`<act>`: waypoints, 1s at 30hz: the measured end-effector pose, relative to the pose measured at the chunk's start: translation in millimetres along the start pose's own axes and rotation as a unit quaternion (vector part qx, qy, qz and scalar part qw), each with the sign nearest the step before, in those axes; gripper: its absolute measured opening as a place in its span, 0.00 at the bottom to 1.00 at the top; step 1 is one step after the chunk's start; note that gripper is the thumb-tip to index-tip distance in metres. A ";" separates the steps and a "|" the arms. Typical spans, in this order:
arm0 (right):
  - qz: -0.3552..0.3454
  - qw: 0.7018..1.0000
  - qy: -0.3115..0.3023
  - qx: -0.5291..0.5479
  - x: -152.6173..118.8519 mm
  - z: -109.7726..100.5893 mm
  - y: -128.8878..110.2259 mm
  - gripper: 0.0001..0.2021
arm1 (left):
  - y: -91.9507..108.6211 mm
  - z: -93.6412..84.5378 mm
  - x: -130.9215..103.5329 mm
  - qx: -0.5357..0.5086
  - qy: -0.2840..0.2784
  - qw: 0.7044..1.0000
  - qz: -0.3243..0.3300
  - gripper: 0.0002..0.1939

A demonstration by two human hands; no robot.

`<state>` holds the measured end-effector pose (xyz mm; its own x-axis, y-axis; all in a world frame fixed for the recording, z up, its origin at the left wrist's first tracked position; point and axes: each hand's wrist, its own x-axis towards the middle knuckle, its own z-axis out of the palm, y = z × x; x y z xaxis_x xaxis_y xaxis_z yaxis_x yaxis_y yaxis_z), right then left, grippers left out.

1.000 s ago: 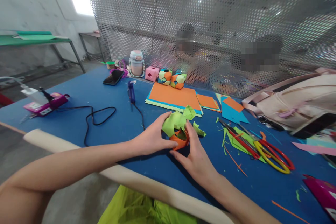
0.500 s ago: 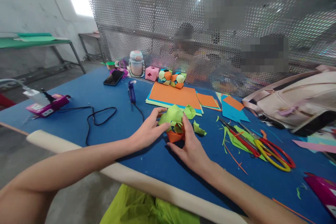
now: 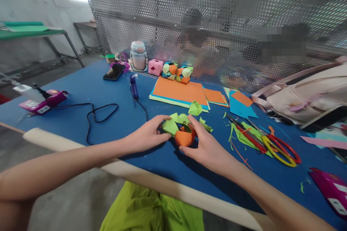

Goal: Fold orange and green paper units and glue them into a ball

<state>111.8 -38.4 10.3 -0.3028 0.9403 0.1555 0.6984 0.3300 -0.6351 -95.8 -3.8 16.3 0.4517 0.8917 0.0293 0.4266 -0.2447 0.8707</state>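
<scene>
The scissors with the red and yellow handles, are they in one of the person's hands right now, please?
No, the scissors lie on the blue table, right of both hands, which hold the paper piece.

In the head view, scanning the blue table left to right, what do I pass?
Pink device → black phone → left hand → folded green-and-orange paper piece → right hand → scissors → pale pink bag.

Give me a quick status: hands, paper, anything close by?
Left hand and right hand both gripping green-and-orange folded paper piece. Piece over blue table. Scissors lie right, apart.
</scene>
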 end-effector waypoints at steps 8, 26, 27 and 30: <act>-0.030 0.998 -0.030 -0.054 5.3 7.3 -2.1 0.44 | -8.6 -8.2 -13.6 0.064 0.037 0.995 0.066 0.20; 0.023 0.992 -0.120 -0.010 16.6 -6.0 -12.1 0.40 | -3.8 -6.6 -5.6 0.087 -0.014 0.995 0.037 0.24; 0.027 0.992 -0.124 -0.011 16.6 -6.3 -12.6 0.40 | -3.5 -6.4 -5.9 0.081 -0.014 0.996 0.035 0.24; 0.036 0.990 -0.137 -0.011 16.5 -7.6 -12.1 0.42 | -3.6 -5.3 -5.5 0.066 -0.007 0.997 0.026 0.24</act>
<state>103.3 -26.2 26.3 -0.4138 0.9047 -0.1019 0.7375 0.2675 -0.6202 -104.0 -5.8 15.6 0.4869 0.8711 0.0646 0.5008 -0.3390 0.7964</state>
